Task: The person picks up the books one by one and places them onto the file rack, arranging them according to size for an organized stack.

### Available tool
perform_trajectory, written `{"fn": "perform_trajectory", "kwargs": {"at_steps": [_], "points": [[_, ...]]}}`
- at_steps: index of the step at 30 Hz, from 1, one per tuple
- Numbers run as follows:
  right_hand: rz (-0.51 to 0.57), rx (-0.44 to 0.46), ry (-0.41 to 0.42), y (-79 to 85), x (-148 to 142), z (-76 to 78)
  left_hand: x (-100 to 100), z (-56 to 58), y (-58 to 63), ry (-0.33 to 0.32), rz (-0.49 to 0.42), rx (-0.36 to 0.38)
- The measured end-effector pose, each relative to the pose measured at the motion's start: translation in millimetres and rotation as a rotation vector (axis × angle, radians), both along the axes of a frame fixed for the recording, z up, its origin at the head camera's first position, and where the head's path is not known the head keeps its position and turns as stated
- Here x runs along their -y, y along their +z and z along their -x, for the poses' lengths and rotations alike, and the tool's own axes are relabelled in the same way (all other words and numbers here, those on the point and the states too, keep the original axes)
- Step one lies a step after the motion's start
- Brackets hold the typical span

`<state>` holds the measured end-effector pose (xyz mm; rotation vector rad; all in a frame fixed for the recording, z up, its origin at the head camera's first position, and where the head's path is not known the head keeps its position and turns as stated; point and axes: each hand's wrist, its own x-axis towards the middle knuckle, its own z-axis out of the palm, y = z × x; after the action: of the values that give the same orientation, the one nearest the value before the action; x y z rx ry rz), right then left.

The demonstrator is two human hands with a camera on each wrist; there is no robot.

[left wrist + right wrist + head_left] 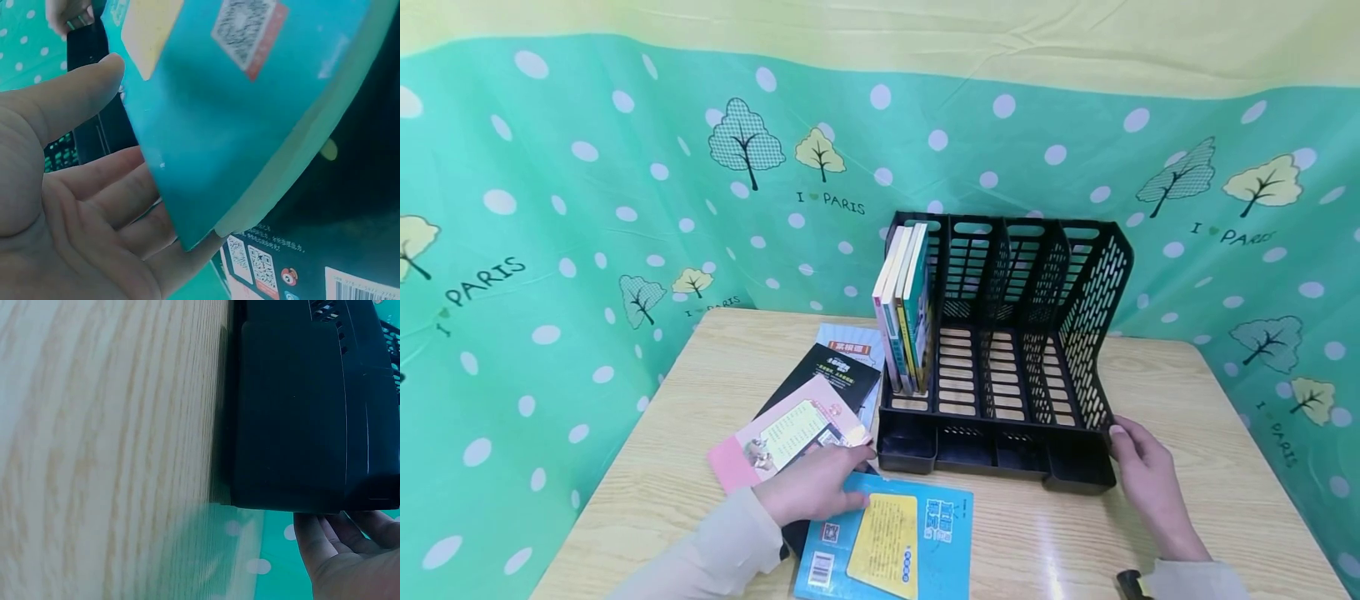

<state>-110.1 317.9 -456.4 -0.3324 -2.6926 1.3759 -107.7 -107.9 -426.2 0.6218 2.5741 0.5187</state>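
Observation:
My left hand (820, 483) holds a blue book (946, 567) by its upper left edge. In the left wrist view the thumb lies at the edge of this blue book (250, 119) and the fingers pass beneath it. The book tilts over a dark book (337, 206) with printed codes. My right hand (1150, 483) grips the front right corner of a black desktop file rack (1078, 467). The right wrist view shows its fingers (315, 540) against the rack's end wall, with the tips hidden. Several upright books (901, 317) stand in the rack's leftmost compartment.
Left of the rack, a pink book (737, 462), a black book (831, 375) and a pale blue book (850, 333) lie overlapping on the wooden table (647, 467). A green patterned cloth (820, 200) hangs behind. A small black object (1127, 583) is beside the right sleeve.

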Motion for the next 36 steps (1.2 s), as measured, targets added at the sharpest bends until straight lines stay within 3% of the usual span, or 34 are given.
{"fn": "perform_trajectory", "kwargs": {"at_steps": [8, 22, 36], "points": [[0.013, 0.013, -0.010, -0.6, -0.3, -0.1, -1.8, -2.1, -5.2, -0.057, 0.021, -0.031], [0.011, 0.007, -0.011, -0.4, 0.8, -0.1, -12.9, -0.1, -19.2, -0.054, 0.156, -0.096], [0.007, 0.025, -0.029, -2.0, 0.1, 0.5, -21.5, 2.5, -22.2, -0.003, 0.171, -0.013]]}}
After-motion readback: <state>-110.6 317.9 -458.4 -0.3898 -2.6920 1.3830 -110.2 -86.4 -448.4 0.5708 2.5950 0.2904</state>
